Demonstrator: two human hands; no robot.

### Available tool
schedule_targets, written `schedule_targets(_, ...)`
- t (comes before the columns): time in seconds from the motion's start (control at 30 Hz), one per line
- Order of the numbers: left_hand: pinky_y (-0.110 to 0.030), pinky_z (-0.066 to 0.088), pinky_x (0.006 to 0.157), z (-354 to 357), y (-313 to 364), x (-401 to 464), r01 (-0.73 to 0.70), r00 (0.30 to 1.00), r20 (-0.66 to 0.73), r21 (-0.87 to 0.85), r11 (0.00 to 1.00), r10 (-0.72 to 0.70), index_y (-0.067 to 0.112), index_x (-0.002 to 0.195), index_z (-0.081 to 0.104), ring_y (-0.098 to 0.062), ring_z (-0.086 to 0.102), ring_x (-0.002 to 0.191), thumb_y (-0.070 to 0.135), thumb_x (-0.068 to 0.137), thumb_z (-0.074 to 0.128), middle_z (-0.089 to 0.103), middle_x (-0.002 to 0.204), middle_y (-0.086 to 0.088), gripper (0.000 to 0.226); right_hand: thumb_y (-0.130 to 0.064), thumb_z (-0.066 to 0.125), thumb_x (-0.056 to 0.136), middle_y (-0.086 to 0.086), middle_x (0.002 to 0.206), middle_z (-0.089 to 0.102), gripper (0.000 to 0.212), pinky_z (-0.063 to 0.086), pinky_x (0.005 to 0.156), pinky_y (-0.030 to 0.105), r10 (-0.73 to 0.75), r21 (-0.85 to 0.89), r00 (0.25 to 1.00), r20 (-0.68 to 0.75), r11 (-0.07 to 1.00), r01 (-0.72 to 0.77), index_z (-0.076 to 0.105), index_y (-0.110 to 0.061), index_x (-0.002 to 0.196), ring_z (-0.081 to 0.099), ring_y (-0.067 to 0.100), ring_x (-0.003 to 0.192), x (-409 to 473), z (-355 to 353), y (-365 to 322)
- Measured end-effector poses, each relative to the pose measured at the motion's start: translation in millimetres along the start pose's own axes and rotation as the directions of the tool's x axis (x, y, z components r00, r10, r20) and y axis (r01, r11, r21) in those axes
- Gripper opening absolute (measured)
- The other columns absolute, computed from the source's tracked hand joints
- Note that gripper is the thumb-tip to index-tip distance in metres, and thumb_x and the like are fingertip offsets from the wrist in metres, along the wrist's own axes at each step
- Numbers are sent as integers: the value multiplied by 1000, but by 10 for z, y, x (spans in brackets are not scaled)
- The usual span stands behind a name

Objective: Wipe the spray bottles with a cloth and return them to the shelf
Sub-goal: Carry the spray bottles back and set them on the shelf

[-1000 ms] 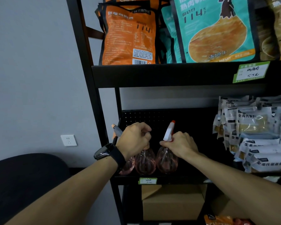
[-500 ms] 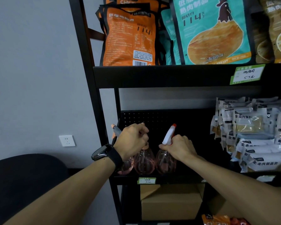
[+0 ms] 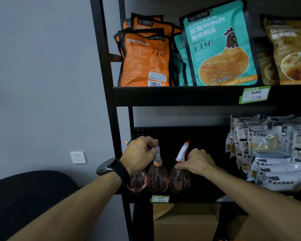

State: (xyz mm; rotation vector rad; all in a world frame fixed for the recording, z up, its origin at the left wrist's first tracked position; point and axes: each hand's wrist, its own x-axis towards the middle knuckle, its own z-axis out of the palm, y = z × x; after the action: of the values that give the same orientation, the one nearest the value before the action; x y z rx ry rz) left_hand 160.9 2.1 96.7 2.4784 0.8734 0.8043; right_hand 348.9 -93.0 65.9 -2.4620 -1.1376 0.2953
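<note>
From my head view, my left hand [image 3: 139, 153] pinches the middle spray bottle [image 3: 157, 178] by its grey nozzle; my right hand [image 3: 196, 161] grips the right bottle [image 3: 179, 180] at its neck. I'd lift both straight up, clear of the shelf [image 3: 189, 197] lip.

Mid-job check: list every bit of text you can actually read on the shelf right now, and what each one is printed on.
"CHICKEN" and "114": teal pouch, top shelf.
"114": front orange pouch; its fine print and barcode digits are too small.
"5.5元", handwritten: green price tag; the line above is unclear.
Brown pouch: blurred.
White packets: Chinese print, too blurred to read reliably.
Small tag under the spray bottles: illegible.
</note>
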Motion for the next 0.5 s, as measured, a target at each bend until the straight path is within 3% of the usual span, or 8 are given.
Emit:
schedule_targets(0.07, -4, 40, 75, -64, 52, -30, -7, 1000, -13, 0, 1000, 7, 17, 110, 69, -8, 59, 95, 14, 94, 58, 65, 109, 2, 20, -52, 82, 63, 2, 79, 62, 47, 34, 44, 23, 5, 4, 1000, 10, 1000, -5, 62, -13, 81, 58, 15, 64, -48, -86, -16)
schedule_targets(0.2, -27, 51, 89, -209, 175, -99, -10, 1000, -26, -6, 1000, 10, 18, 109, 69, -12, 63, 97, 17, 94, 58, 67, 108, 1, 19, -52, 81, 62, 2, 80, 63, 45, 33, 45, 23, -20, 17, 999, -25, 1000, 20, 60, -14, 75, 59, 17, 67, -183, -247, -87)
schedule_targets(0.27, -29, 53, 89, -287, 222, -134, -5, 999, -32, -15, 1000, 5, 18, 110, 68, -13, 63, 98, 18, 94, 58, 67, 107, 0, 18, -54, 79, 64, 1, 80, 63, 43, 34, 46, 23, -47, 22, 998, -51, 999, 48, 61, -16, 74, 61, 16, 69, -274, -327, -155)
schedule_targets(0.37, -18, 51, 84, -410, 259, -193, 4, 999, -49, -2, 1000, -4, 17, 115, 67, -12, 64, 100, 18, 95, 57, 66, 113, 1, 22, -56, 76, 69, -1, 71, 61, 44, 34, 45, 23, -94, 34, 993, -68, 995, 96, 60, -15, 67, 59, 12, 62, -406, -415, -311)
schedule_targets(0.43, -4, 45, 70, -501, 258, -250, 11, 998, -60, 13, 1000, -10, 16, 117, 66, -10, 64, 94, 18, 96, 57, 66, 114, 2, 23, -59, 74, 68, 1, 73, 63, 49, 35, 45, 23, -117, 32, 990, -77, 992, 120, 65, -12, 72, 61, 15, 67, -483, -446, -439)
schedule_targets(0.5, 0, 40, 62, -603, 244, -329, 14, 997, -74, 37, 999, -11, 16, 117, 67, -7, 61, 91, 19, 96, 56, 66, 113, 4, 23, -59, 73, 70, 1, 75, 61, 48, 38, 48, 24, -161, 25, 983, -89, 986, 164, 64, -12, 76, 63, 17, 72, -561, -461, -578)
